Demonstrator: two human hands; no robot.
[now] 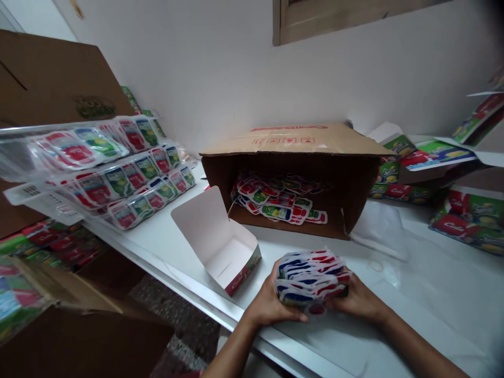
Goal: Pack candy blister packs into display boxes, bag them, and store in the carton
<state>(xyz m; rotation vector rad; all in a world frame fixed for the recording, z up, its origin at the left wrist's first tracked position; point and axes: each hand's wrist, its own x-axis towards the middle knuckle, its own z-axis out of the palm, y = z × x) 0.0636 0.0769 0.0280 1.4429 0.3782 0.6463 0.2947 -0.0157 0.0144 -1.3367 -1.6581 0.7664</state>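
Between my two hands is a thick stack of candy sachets (309,278) with red, blue and green print, held just over the near part of the white table. My left hand (271,302) is wrapped round the stack's left side, its thumb across the front. On the other side my right hand (356,296) grips the right end; its fingertips are partly hidden. To the left of the hands stands a small printed box (236,254) with its lid raised and a bare white inside. Behind the stack, a cardboard box (287,139) lies on its side, with loose sachets (275,202) in it.
At left, clear trays (79,173) hold rows of sachets beside a tall carton (59,79). Another open carton (98,336) stands below the table edge. Printed boxes (468,215) are piled at right. A clear plastic bag (378,228) lies on the table (429,294).
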